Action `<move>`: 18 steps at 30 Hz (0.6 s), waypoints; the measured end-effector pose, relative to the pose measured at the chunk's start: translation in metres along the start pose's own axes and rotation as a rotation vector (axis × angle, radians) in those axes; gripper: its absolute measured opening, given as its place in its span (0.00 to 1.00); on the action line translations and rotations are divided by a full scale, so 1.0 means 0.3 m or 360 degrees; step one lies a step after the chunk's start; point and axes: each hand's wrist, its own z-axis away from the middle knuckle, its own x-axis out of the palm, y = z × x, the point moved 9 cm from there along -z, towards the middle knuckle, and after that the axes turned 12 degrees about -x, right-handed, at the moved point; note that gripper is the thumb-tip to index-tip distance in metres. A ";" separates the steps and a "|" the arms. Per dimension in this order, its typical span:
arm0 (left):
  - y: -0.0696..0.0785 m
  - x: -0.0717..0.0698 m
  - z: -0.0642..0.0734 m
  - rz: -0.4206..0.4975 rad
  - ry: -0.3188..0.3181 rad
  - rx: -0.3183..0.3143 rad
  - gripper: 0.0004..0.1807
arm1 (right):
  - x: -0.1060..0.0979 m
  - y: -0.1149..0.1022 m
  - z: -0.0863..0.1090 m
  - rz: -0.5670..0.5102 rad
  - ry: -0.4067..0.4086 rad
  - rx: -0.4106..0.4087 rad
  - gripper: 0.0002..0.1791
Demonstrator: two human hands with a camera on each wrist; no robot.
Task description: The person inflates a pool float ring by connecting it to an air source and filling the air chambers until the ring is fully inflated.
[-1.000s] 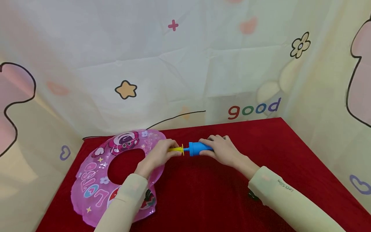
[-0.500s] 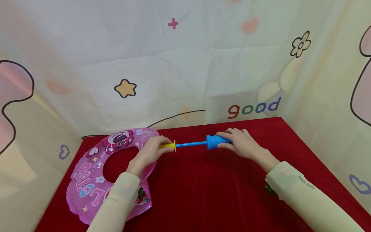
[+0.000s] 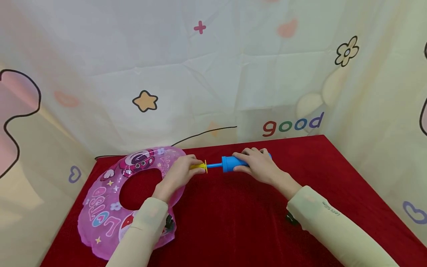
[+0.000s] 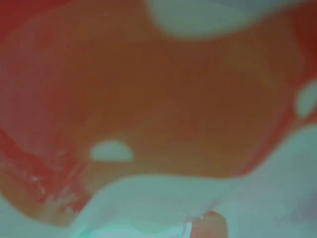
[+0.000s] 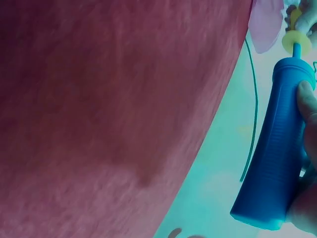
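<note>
A blue hand air pump is held level between my two hands above the red cloth. My right hand wraps its fingers over the blue barrel. In the right wrist view the thumb lies along that barrel. With curled fingers my left hand grips the yellow end piece, which has a round flange. A short stretch of the blue rod shows between flange and barrel. Left of the pump lies a pink printed swim ring, partly covered by my left arm. The left wrist view is too blurred to show the fingers.
A red cloth covers the table. Beside my right sleeve a small dark object is partly hidden. Printed curtains enclose the back and both sides.
The rod was drawn out long half a second ago, after being nearly in at first. Since then my right hand has moved left with the barrel, shortening the visible rod.
</note>
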 end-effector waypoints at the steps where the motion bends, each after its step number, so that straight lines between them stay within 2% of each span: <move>1: 0.007 0.002 0.001 0.0012 -0.0001 0.0003 0.18 | -0.002 -0.012 -0.006 0.0003 0.0000 -0.0005 0.33; 8: 0.052 0.022 0.003 0.0019 -0.0002 0.0082 0.19 | 0.019 -0.052 -0.026 -0.0023 -0.0041 0.0004 0.33; 12: 0.033 0.033 0.003 0.0047 -0.0038 0.0055 0.19 | 0.022 -0.030 -0.004 -0.0058 -0.0038 -0.0004 0.32; 16: -0.001 0.027 0.009 0.0050 -0.0050 0.0014 0.18 | 0.017 0.024 0.045 -0.0097 -0.0037 0.0008 0.32; 18: -0.013 0.019 0.014 0.0042 -0.0048 0.0025 0.17 | 0.011 0.054 0.070 -0.0109 -0.0039 0.0015 0.32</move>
